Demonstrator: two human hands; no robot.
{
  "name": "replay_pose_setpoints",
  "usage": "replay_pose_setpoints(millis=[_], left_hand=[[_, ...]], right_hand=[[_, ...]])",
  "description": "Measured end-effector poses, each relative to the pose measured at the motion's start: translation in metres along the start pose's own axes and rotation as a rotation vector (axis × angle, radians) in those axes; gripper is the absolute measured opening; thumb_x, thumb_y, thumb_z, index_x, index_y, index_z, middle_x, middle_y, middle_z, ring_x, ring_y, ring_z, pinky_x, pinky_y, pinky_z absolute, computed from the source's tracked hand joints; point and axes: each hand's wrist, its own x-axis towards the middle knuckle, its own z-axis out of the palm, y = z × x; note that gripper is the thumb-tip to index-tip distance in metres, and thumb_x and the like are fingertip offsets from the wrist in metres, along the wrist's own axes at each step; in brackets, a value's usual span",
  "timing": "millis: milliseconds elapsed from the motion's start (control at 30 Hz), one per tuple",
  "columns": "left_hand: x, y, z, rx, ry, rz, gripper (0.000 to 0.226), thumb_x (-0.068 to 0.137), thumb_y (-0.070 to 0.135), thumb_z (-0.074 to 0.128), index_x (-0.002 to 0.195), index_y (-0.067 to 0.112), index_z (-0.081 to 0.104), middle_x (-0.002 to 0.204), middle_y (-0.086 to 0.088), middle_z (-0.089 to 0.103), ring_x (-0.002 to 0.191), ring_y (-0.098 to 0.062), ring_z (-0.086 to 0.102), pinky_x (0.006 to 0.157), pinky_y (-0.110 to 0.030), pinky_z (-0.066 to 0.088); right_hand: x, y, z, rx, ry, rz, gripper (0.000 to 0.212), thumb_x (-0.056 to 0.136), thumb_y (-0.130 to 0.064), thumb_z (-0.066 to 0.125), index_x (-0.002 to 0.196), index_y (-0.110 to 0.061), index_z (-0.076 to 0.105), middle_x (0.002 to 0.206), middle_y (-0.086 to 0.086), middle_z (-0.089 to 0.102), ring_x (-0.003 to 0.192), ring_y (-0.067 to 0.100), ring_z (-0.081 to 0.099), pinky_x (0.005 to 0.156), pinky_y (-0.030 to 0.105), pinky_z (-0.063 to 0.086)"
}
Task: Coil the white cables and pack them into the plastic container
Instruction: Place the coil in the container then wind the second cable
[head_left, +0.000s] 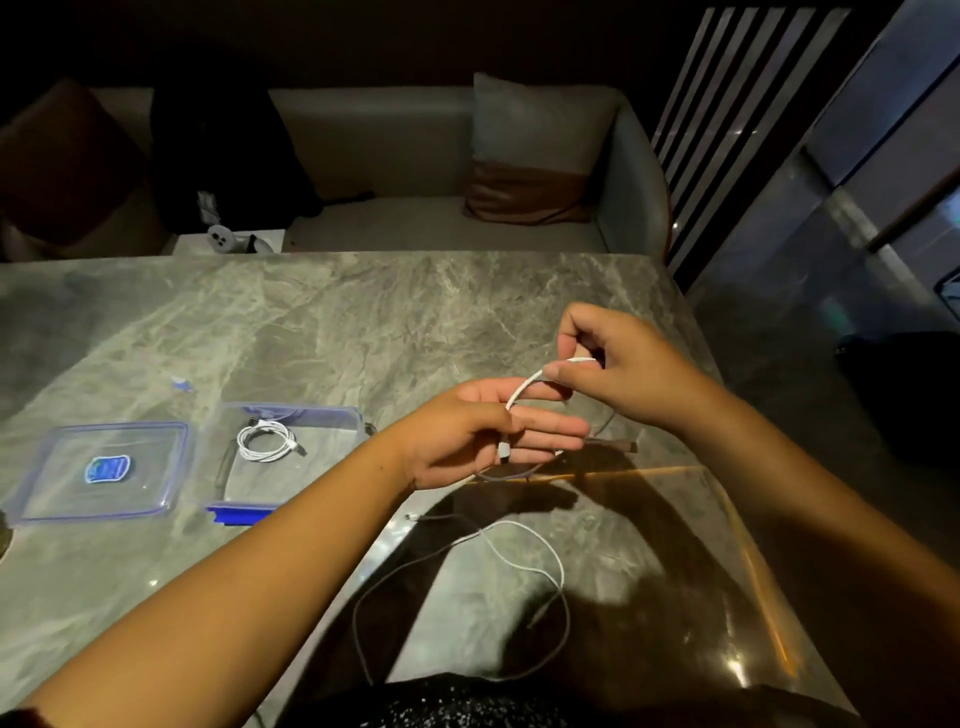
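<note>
My left hand (483, 431) pinches one plug end of a white cable (524, 387) between thumb and fingers, above the marble table. My right hand (623, 369) grips the same cable a short way along, bending it into an arc between the two hands. The rest of this cable (540, 566) trails down in loose loops on the table near my body. A clear plastic container (228, 467) with blue rim stands to the left. Inside it lies one coiled white cable (267, 441).
The container's clear lid (47, 493) with a blue label lies flat further left. The marble table (311, 322) ends at a grey sofa with cushions (535, 150) behind. A small blue-white object (181, 383) lies beyond the container. Dark floor is at right.
</note>
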Motion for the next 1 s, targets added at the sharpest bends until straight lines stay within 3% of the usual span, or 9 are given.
replay_pose_setpoints(millis=[100, 233, 533, 700, 800, 1000], left_hand=[[-0.014, 0.005, -0.006, -0.039, -0.056, -0.013, 0.049, 0.093, -0.011, 0.028, 0.141, -0.006, 0.039, 0.136, -0.035, 0.05, 0.129, -0.045, 0.049, 0.112, -0.052, 0.033], [-0.03, 0.01, -0.008, -0.072, -0.084, 0.018, 0.046, 0.096, -0.009, 0.032, 0.142, -0.007, 0.035, 0.14, -0.034, 0.046, 0.132, -0.045, 0.046, 0.112, -0.051, 0.033], [-0.067, 0.028, -0.012, -0.015, -0.125, 0.019, 0.05, 0.094, -0.012, 0.025, 0.142, -0.006, 0.039, 0.144, -0.031, 0.044, 0.135, -0.043, 0.043, 0.114, -0.05, 0.034], [-0.081, 0.033, -0.016, 0.009, -0.15, 0.015, 0.047, 0.097, -0.007, 0.031, 0.144, -0.006, 0.036, 0.146, -0.03, 0.041, 0.138, -0.042, 0.04, 0.116, -0.049, 0.03], [-0.085, 0.033, -0.013, 0.02, -0.175, 0.002, 0.047, 0.098, -0.01, 0.025, 0.144, -0.008, 0.034, 0.147, -0.031, 0.039, 0.138, -0.043, 0.039, 0.116, -0.049, 0.03], [-0.087, 0.036, 0.004, 0.039, -0.287, -0.018, 0.054, 0.092, -0.014, 0.02, 0.145, -0.011, 0.028, 0.149, -0.036, 0.031, 0.14, -0.048, 0.031, 0.118, -0.052, 0.025]], right_hand=[[0.004, -0.017, 0.006, -0.002, 0.008, -0.014, 0.018, 0.081, -0.03, 0.07, 0.08, -0.021, 0.055, 0.07, 0.018, 0.055, 0.06, 0.021, 0.046, 0.057, 0.049, 0.045], [0.008, -0.039, 0.014, 0.02, 0.004, -0.035, 0.019, 0.081, -0.031, 0.069, 0.079, -0.019, 0.055, 0.065, 0.004, 0.052, 0.059, 0.016, 0.046, 0.056, 0.043, 0.044], [0.015, -0.076, 0.02, 0.037, -0.045, -0.073, 0.019, 0.084, -0.02, 0.075, 0.081, -0.012, 0.058, 0.072, 0.021, 0.056, 0.062, 0.021, 0.048, 0.059, 0.044, 0.044], [0.018, -0.086, 0.024, 0.049, -0.062, -0.047, 0.021, 0.078, -0.03, 0.076, 0.076, -0.021, 0.057, 0.065, 0.002, 0.051, 0.059, 0.016, 0.044, 0.057, 0.037, 0.04], [0.019, -0.091, 0.023, 0.041, -0.091, -0.05, 0.021, 0.077, -0.029, 0.079, 0.077, -0.021, 0.06, 0.068, 0.005, 0.054, 0.061, 0.016, 0.047, 0.058, 0.037, 0.041], [0.022, -0.101, 0.021, 0.169, -0.084, -0.095, 0.024, 0.077, -0.015, 0.083, 0.088, -0.003, 0.065, 0.076, 0.019, 0.061, 0.067, 0.019, 0.053, 0.062, 0.031, 0.046]])
